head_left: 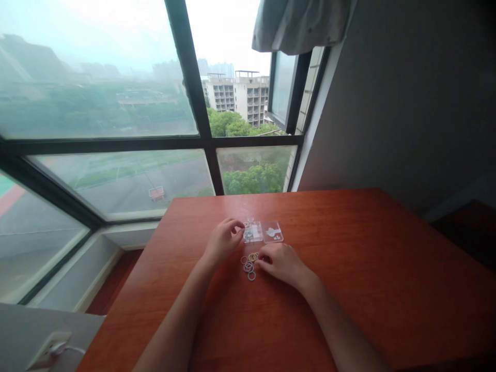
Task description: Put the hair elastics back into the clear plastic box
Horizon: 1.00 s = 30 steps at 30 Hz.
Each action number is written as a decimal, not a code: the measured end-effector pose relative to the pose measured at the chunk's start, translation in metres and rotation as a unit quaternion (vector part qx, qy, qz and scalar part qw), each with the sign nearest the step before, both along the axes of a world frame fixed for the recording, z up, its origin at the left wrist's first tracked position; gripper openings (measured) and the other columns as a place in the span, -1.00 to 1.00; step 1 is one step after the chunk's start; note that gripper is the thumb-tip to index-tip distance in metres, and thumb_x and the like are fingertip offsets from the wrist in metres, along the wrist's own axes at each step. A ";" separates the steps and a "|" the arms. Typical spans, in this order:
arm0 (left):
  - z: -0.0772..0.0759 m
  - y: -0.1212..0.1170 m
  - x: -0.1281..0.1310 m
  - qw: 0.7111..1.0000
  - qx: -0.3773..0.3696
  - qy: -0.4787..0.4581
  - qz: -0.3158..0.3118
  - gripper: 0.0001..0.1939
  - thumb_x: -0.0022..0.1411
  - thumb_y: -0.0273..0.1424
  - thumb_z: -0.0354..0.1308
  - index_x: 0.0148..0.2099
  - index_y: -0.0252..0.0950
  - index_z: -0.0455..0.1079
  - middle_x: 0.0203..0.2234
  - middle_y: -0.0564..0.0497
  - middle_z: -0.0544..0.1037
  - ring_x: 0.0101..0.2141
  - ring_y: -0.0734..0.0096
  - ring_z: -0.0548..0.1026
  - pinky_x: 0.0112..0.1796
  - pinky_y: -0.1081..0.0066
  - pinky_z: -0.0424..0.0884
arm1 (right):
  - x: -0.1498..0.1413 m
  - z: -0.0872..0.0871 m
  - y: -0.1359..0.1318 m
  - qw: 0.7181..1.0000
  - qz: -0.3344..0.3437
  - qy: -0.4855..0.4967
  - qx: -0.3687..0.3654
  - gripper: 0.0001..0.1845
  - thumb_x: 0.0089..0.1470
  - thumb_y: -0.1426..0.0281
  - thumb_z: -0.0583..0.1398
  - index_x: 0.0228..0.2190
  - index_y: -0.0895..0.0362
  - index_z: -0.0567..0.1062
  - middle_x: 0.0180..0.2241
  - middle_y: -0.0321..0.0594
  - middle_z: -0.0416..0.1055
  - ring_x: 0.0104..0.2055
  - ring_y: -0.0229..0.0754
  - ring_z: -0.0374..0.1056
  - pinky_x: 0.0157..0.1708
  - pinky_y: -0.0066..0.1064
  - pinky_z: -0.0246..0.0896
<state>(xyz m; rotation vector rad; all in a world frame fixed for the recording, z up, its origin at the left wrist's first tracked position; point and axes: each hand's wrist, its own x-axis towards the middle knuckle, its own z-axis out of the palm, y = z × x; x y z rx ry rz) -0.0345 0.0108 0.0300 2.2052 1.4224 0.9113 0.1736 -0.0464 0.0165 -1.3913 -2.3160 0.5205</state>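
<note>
Near the middle of the table, a small clear plastic box (253, 232) lies with its lid (273, 232) folded open to the right. Several pale rings (248, 234) are inside its left part. My left hand (225, 238) is at the box's left side, thumb and fingers curled together around that edge. Just in front of the box lies a loose group of small rings that look like hair ties: yellow ones (252, 257), purple ones (248, 267) and a grey-green one (251, 276). My right hand (282, 262) is at the group's right side, fingertips pinched; what they hold is hidden.
The reddish-brown wooden table (349, 289) reaches back to the window frame (155, 146). A grey wall (387, 103) rises on the right, and a curtain (302, 23) hangs above. At lower left, a plug (59, 349) sits in a wall socket.
</note>
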 end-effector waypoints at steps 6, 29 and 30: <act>-0.002 0.001 0.000 1.000 -0.001 -0.009 -0.004 -0.89 0.17 -0.45 0.10 -0.28 -0.27 0.46 -0.38 0.03 0.49 -0.43 0.47 0.43 -0.37 0.48 0.34 | -0.002 0.002 -0.003 0.999 0.039 0.014 -0.028 -0.86 0.02 0.26 0.30 -0.41 0.07 0.53 -0.40 -0.33 0.53 -0.37 -0.26 0.39 -0.40 -0.50 0.06; -0.003 0.002 -0.002 1.000 -0.003 -0.012 -0.010 -0.89 0.18 -0.45 0.09 -0.28 -0.27 0.45 -0.38 0.03 0.50 -0.43 0.48 0.45 -0.39 0.49 0.34 | 0.002 0.005 -0.003 0.988 0.117 0.057 -0.078 -0.89 -0.01 0.30 0.33 -0.36 0.03 0.59 -0.39 -0.38 0.55 -0.37 -0.28 0.40 -0.39 -0.52 0.08; -0.003 0.002 -0.002 1.000 -0.003 -0.012 -0.011 -0.89 0.18 -0.45 0.09 -0.28 -0.27 0.45 -0.38 0.03 0.50 -0.43 0.48 0.45 -0.39 0.49 0.34 | 0.002 0.005 -0.003 0.988 0.118 0.055 -0.082 -0.89 -0.01 0.30 0.33 -0.37 0.03 0.60 -0.39 -0.38 0.55 -0.37 -0.28 0.40 -0.39 -0.52 0.08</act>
